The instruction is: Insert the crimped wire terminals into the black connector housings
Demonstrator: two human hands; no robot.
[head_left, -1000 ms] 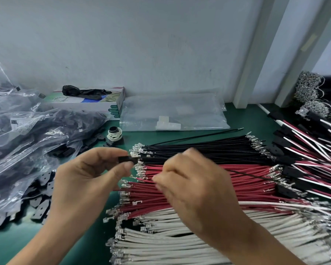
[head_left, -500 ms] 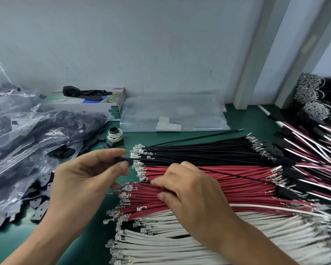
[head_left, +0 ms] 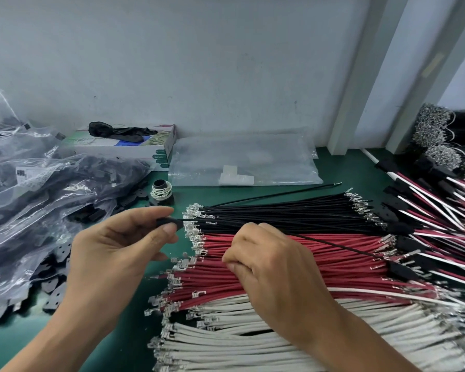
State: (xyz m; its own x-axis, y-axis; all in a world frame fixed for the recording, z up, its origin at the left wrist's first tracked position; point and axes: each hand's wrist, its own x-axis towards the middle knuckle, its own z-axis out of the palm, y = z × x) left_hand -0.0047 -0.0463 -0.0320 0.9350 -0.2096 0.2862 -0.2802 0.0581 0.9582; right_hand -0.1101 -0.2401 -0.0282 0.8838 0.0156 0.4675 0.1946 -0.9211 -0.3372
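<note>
My left hand [head_left: 118,253] pinches a small black connector housing [head_left: 169,222] between thumb and forefinger, left of the wire piles. A thin black wire [head_left: 333,244] runs from the housing to the right, across the red wires. My right hand [head_left: 274,269] lies over the red wire bundle [head_left: 346,267], its curled fingertips pinching at a red wire near the terminal end. Black wires [head_left: 279,213] lie behind the red ones and white wires [head_left: 239,345] in front, all with metal terminals at both ends.
Clear bags of black housings [head_left: 51,189] and loose housings [head_left: 51,291] fill the left. Assembled harnesses [head_left: 440,197] pile up at the right. A glove box [head_left: 134,149], a flat clear bag [head_left: 242,162] and a spool of bands [head_left: 161,190] sit near the wall.
My right hand has dropped from beside the housing down onto the red bundle. The black wire now trails freely from the housing. My left hand has stayed in place.
</note>
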